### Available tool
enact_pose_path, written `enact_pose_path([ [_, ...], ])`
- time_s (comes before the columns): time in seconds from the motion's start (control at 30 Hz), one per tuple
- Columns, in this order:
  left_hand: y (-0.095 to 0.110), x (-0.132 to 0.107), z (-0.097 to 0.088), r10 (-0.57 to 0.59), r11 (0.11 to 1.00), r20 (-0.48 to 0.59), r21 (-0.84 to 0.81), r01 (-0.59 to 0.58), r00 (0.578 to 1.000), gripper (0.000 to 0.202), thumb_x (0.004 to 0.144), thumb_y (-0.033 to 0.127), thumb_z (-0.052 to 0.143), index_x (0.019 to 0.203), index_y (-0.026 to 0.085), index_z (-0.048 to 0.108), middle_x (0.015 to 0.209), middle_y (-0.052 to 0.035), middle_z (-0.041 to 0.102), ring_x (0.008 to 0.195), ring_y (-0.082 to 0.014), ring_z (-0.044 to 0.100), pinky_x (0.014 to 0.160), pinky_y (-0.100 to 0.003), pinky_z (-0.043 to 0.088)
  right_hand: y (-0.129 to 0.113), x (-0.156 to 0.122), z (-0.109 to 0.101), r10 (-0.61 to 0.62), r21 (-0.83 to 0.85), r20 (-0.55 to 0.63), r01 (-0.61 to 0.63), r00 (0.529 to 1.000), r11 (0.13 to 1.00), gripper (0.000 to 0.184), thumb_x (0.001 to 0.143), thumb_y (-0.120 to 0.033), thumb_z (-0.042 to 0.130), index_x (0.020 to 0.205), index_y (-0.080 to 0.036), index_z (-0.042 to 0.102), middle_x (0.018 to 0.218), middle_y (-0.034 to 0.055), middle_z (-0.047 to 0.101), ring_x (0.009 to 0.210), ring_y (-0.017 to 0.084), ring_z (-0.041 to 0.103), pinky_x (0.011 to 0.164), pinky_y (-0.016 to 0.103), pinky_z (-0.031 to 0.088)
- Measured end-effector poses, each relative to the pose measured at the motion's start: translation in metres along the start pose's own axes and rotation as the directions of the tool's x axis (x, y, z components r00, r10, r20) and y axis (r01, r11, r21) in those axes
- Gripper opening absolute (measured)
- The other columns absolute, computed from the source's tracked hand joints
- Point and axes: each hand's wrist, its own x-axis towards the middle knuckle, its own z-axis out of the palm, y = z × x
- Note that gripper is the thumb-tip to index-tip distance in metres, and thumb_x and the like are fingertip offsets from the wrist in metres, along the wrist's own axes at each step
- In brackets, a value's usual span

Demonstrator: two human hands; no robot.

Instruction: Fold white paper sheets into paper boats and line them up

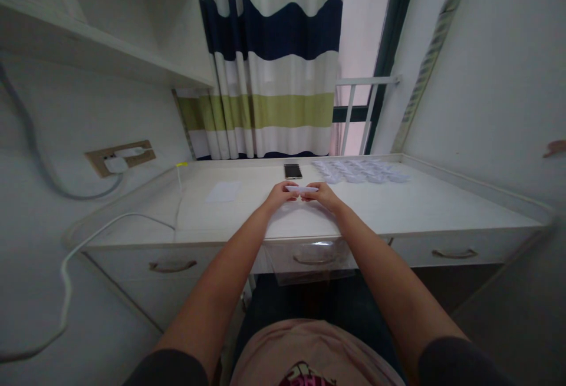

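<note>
Both my hands meet over the middle of a white desk (442, 209). My left hand (279, 194) and my right hand (324, 195) pinch the two ends of a small folded white paper piece (301, 188), held just above the desktop. The fingers of both hands are closed on it. Beyond my right hand, several similar folded white paper pieces (358, 171) lie spread out at the back right of the desk.
A dark phone (292, 171) lies flat behind my hands. A flat white paper sheet (223, 191) rests to the left. A white cable (110, 224) runs from a wall socket (120, 157) across the desk's left end. A striped curtain (274, 79) hangs behind. Drawers with handles (172, 266) sit below.
</note>
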Motion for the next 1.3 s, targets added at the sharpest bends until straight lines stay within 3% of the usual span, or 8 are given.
enact_pose_path([
  [0.13, -0.001, 0.0, 0.0, -0.054, 0.996, 0.032, -0.067, 0.056, 0.998, 0.031, 0.052, 0.028, 0.075, 0.072, 0.008, 0.062, 0.064, -0.0041, 0.063, 0.06, -0.011, 0.058, 0.068, -0.029, 0.047, -0.004, -0.001, 0.001, 0.007, -0.028, -0.022, -0.008, 1.0, 1.0, 0.022, 0.057, -0.03, 0.072, 0.066, -0.012, 0.063, 0.059, 0.0031, 0.063, 0.058, 0.011, 0.057, 0.061, 0.024, 0.047],
  [0.3, 0.004, -0.001, -0.002, -0.03, 0.995, 0.045, -0.089, 0.033, 0.999, 0.038, 0.045, 0.034, 0.078, 0.069, 0.008, 0.063, 0.061, -0.0038, 0.064, 0.056, -0.0106, 0.057, 0.067, -0.029, 0.048, -0.006, -0.002, 0.001, 0.045, 0.087, 0.02, -0.046, 0.999, 0.995, 0.024, 0.055, -0.029, 0.074, 0.068, -0.011, 0.064, 0.061, 0.0034, 0.064, 0.059, 0.011, 0.058, 0.063, 0.023, 0.048],
  [0.53, 0.007, -0.003, -0.002, -0.053, 0.993, 0.028, -0.101, 0.056, 0.998, 0.036, 0.048, 0.031, 0.077, 0.072, 0.008, 0.064, 0.063, -0.0045, 0.065, 0.057, -0.0107, 0.058, 0.067, -0.029, 0.049, -0.001, 0.002, -0.001, 0.026, 0.203, 0.0, -0.026, 1.0, 0.979, 0.027, 0.056, -0.033, 0.074, 0.071, -0.012, 0.066, 0.068, 0.0054, 0.067, 0.061, 0.012, 0.061, 0.065, 0.024, 0.05],
  [0.77, 0.007, -0.003, 0.0, -0.086, 0.985, 0.037, -0.147, 0.091, 0.996, 0.028, 0.055, 0.024, 0.075, 0.074, 0.008, 0.063, 0.065, -0.005, 0.066, 0.059, -0.0109, 0.06, 0.071, -0.029, 0.049, 0.002, 0.007, -0.004, -0.02, 0.185, -0.08, 0.034, 0.997, 0.982, 0.03, 0.049, -0.035, 0.077, 0.067, -0.013, 0.066, 0.061, 0.0022, 0.064, 0.055, 0.011, 0.059, 0.059, 0.025, 0.05],
  [1.0, 0.011, -0.005, 0.0, -0.153, 0.97, 0.071, -0.179, 0.164, 0.986, 0.019, 0.071, 0.027, 0.064, 0.072, 0.007, 0.061, 0.067, -0.0102, 0.067, 0.064, -0.0143, 0.063, 0.073, -0.03, 0.048, 0.003, 0.008, -0.003, -0.013, 0.191, -0.115, 0.035, 0.993, 0.981, 0.032, 0.049, -0.035, 0.077, 0.068, -0.013, 0.065, 0.059, 0.0002, 0.062, 0.053, 0.01, 0.058, 0.06, 0.026, 0.05],
  [1.3, 0.009, -0.004, 0.001, -0.146, 0.97, 0.05, -0.188, 0.153, 0.988, 0.022, 0.073, 0.031, 0.062, 0.072, 0.009, 0.059, 0.067, -0.0101, 0.067, 0.061, -0.0148, 0.064, 0.067, -0.028, 0.049, 0.004, 0.009, -0.004, -0.063, 0.069, -0.151, 0.074, 0.987, 0.995, 0.031, 0.05, -0.037, 0.075, 0.065, -0.013, 0.063, 0.052, -0.0001, 0.06, 0.049, 0.01, 0.056, 0.052, 0.023, 0.047],
])
